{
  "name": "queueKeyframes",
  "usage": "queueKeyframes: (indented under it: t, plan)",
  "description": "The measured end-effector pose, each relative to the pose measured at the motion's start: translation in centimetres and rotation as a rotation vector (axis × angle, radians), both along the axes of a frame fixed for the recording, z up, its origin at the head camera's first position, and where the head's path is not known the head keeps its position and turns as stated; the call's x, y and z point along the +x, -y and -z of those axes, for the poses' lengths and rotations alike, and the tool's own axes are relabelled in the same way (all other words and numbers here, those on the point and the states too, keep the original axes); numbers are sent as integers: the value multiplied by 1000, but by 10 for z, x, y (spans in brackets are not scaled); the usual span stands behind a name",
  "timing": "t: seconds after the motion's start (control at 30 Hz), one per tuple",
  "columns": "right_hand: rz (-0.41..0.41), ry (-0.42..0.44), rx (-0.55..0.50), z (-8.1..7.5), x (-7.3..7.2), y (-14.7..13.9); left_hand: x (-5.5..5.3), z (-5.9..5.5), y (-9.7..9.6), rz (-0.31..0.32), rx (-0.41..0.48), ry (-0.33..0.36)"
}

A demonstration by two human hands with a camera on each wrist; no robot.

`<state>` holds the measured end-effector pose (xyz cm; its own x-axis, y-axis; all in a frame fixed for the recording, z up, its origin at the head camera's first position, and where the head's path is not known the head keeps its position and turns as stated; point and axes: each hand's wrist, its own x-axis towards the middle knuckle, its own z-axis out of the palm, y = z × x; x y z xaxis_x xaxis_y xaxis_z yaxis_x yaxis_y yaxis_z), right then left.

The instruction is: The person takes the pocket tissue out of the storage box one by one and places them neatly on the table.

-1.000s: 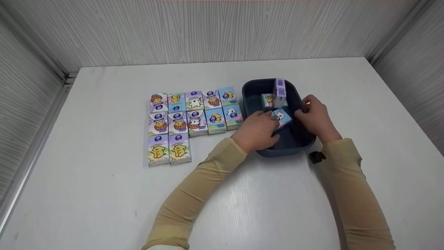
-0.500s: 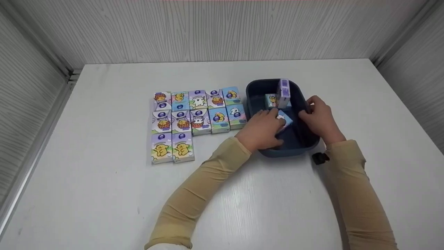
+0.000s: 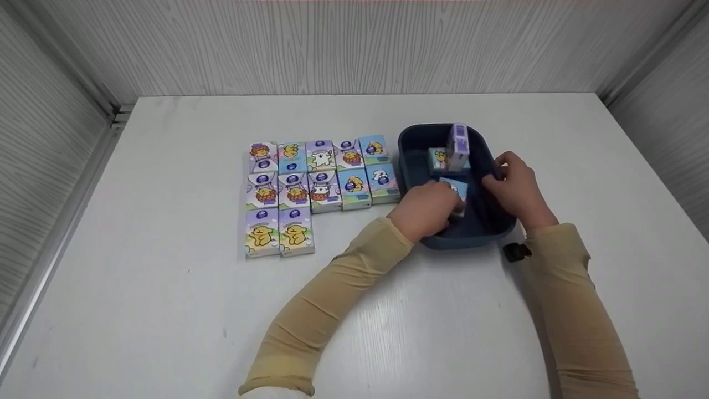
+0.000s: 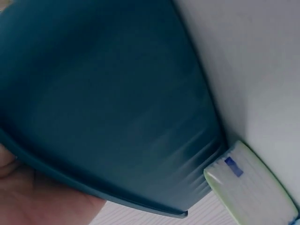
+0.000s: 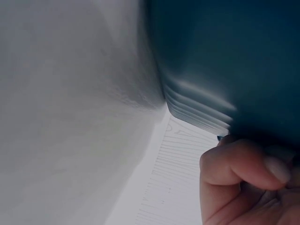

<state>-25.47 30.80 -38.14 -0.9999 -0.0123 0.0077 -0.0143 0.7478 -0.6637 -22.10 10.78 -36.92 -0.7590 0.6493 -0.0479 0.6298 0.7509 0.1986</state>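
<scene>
A dark blue plastic bin (image 3: 468,243) stands right of centre on the table, with a few tissue packs inside. My left hand (image 3: 429,208) reaches over its near left side and grips a light blue tissue pack (image 3: 457,188), covering part of it. Behind that pack, a purple tissue pack (image 3: 458,147) stands on edge, and another pack (image 3: 437,159) lies beside it. My right hand (image 3: 516,185) pinches the bin's right rim between thumb and fingers. In the right wrist view, the curled fingers (image 5: 243,166) show at the rim; the left wrist view shows the bin's outer wall.
Several cartoon-printed tissue packs (image 3: 293,191) lie side by side in rows left of the bin, two of them in the nearest row. The rightmost sits close against the bin's wall. A small black object (image 3: 516,252) is by the right cuff. A wood-grain panel (image 3: 354,47) backs the table.
My left fingers have curled in around the light blue pack, which has turned from slanted to nearly straight. My right hand stays on the rim. The whole view has shifted slightly.
</scene>
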Motion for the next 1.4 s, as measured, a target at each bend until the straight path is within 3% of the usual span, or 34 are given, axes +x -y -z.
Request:
queueKeyframes:
  t: [0.3,0.53,0.97,1.13,1.23,1.4]
  plan:
    - [-6,-31,15,0,1,-1,1,3,-1,18,-25,-106]
    - [-11,-35,9,0,1,-1,-4,4,-1,-9,26,-24]
    - [-30,-2,16,0,0,-2,-3,3,-2,-33,26,-8]
    - [-37,-2,7,0,0,-1,-4,4,0,-45,69,17]
    - [-36,-12,5,0,2,-1,-2,4,1,-49,146,-18]
    - [-40,-13,5,0,2,-1,4,-5,3,-55,260,-166]
